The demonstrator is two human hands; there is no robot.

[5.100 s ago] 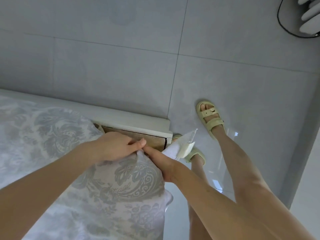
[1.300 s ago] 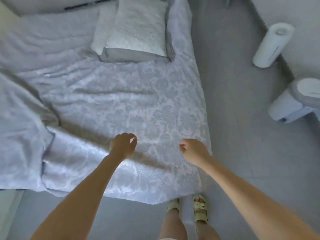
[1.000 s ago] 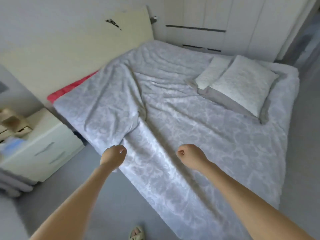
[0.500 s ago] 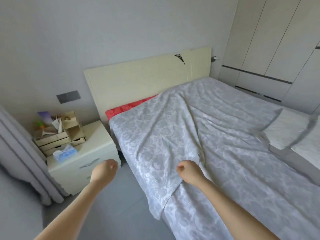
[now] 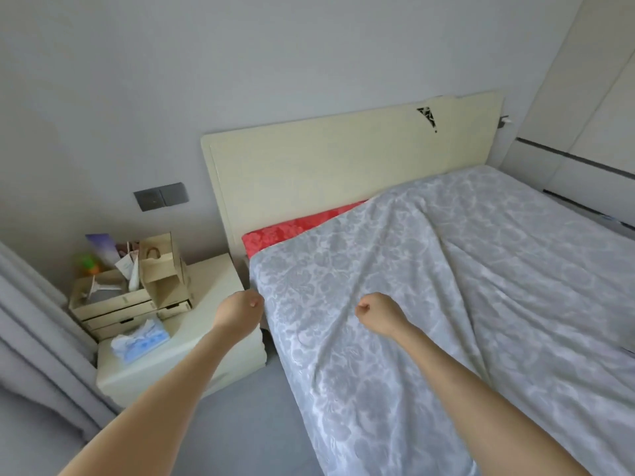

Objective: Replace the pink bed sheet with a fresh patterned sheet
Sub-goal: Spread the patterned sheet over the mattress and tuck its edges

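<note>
Fingers (image 5: pixel 255 301) curled into fists, nothing held: left hand (image 5: pixel 238 312) at the near edge of the bed, right hand (image 5: pixel 378 312) above the patterned sheet (image 5: pixel 446 304), which covers the mattress save a strip of pink sheet (image 5: pixel 302 223) at the head-end corner against the headboard (image 5: pixel 343 159).

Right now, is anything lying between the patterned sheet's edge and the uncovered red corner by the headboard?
Nothing visible. The patterned sheet ends short of the headboard, and the red strip beyond it lies bare. The nightstand stands beside the bed, not on it.
</note>
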